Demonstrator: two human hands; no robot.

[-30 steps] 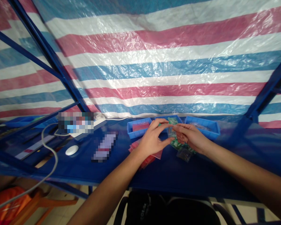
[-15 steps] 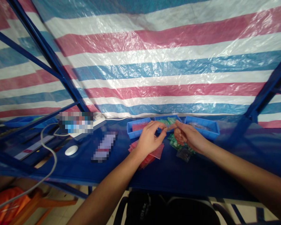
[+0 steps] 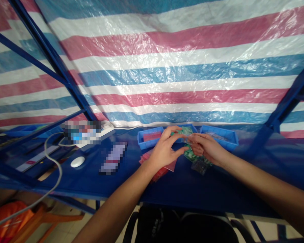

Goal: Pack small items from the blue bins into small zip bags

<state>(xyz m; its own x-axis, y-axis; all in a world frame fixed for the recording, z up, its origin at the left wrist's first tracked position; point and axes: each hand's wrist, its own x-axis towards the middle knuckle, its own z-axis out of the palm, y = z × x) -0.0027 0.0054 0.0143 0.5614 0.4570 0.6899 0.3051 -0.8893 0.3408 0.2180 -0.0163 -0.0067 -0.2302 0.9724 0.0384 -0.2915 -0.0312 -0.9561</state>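
Note:
My left hand (image 3: 167, 148) is raised over the pile of red packets (image 3: 159, 174). Its thumb stands apart from its fingers, and the index fingertip reaches to my right hand. Thumb and fingers of my right hand (image 3: 207, 145) are pinched together; a small, clear-looking thing shows at their tips, too blurred to name. Beneath that hand lie green packets (image 3: 191, 155), partly hidden, with a dark-filled clear bag (image 3: 200, 166) in front of them.
Behind my hands stand a blue bin with red packets (image 3: 152, 136), a blue bin with green packets (image 3: 186, 131) and a blue bin with clear bags (image 3: 233, 141). To the left are a blurred-out phone (image 3: 113, 158), a white mouse (image 3: 77, 162) and a cable (image 3: 58, 175).
My left thumb and fingers have spread apart from a pinch, and the index finger has reached right toward my right hand. The right hand stays pinched in nearly the same place.

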